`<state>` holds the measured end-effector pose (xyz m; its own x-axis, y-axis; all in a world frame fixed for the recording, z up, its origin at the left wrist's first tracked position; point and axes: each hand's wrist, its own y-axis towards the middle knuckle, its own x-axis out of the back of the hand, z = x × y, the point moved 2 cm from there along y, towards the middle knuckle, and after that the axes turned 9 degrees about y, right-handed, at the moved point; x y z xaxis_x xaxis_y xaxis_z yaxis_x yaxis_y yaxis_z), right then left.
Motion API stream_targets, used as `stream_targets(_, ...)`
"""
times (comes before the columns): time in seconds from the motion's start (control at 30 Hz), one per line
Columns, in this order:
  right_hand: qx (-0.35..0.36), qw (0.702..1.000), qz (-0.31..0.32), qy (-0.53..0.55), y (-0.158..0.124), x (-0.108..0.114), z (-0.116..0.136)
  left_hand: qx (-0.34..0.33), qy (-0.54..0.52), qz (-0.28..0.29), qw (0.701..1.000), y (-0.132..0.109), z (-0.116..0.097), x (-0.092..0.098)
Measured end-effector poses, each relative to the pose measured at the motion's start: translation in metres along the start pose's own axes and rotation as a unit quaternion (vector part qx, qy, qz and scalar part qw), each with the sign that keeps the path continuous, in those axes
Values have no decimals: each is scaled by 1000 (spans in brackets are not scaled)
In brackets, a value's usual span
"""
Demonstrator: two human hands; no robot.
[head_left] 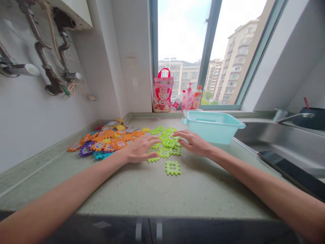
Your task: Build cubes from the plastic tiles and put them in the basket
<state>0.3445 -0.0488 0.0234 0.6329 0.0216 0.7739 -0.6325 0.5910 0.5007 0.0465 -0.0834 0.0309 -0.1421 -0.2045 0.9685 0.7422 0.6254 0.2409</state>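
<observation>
Lime-green interlocking plastic tiles (164, 153) with window cut-outs lie in a loose cluster on the counter. One such green tile (173, 168) rests apart, closer to the front edge. My left hand (141, 148) is at the cluster's left side, fingers stretched out and thumb apart, partly covering some tiles. On the right side of the cluster is my right hand (192, 142), its fingers also extended and spread. Neither hand visibly grips a tile; whether the fingertips touch any is unclear. Left of my left hand sits a heap of orange, purple, blue and yellow tiles (109, 137).
A turquoise plastic basin (213, 127) stands behind my right hand, beside the steel sink (286, 139). A dark flat slab (286, 169) lies along the sink's front edge. A red-handled bag (163, 95) and several bottles (189, 98) stand by the window. Pipes (43, 51) hang at left.
</observation>
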Motion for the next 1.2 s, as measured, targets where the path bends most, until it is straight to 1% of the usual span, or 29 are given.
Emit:
stream_targets(0.1, -8, 999, 11, -36, 1, 6, -8, -38, -8, -33, 999, -5, 1, 10)
stream_targets(0.2, -23, 998, 42, -46, -1, 6, -16, -74, -20, -26, 997, -11, 3, 15)
stream_targets(0.27, -36, 997, 62, -41, -2, 7, -19, -66, -34, -21, 997, -13, 3, 17)
stream_targets(0.4, -59, 994, 88, -20, -3, 12, -17, -11, -100, 5, 995, -16, 7, 16)
stream_targets(0.47, -65, 993, 102, -1, -4, 15, -15, 2, -125, 9, 992, -18, 10, 14)
stream_targets(0.53, -73, 991, 114, 19, -4, 18, -15, 8, -130, -7, 991, -18, 15, 14)
stream_targets(0.63, -92, 988, 123, 24, -4, 21, -16, 17, -125, -61, 990, -14, 25, 12)
stream_targets(0.73, -100, 987, 125, -1, -3, 25, -17, 34, -108, -125, 986, -4, 33, 8)
stream_targets(0.8, -106, 986, 124, -28, -4, 30, -19, 40, -90, -143, 985, 3, 36, 2)
stream_targets(0.87, -116, 985, 114, -59, -4, 33, -18, 33, -76, -127, 988, 9, 37, -3)
stream_targets(0.9, -116, 986, 98, -72, -4, 33, -17, 28, -71, -112, 991, 11, 37, -6)
stream_targets(0.97, -103, 991, 47, -76, -2, 29, -13, 17, -64, -86, 994, 13, 37, -9)
stream_targets(1.03, -88, 995, -15, -51, 2, 18, -7, 9, -63, -63, 996, 12, 37, -10)
stream_targets(1.1, -87, 995, -55, -20, 7, 3, -4, 8, -66, -49, 997, 11, 37, -9)
stream_targets(1.13, -91, 994, -62, -11, 10, -5, -3, 8, -68, -44, 997, 11, 37, -8)
stream_targets(1.2, -95, 994, -56, -10, 14, -19, -2, 9, -66, -43, 997, 10, 37, -6)
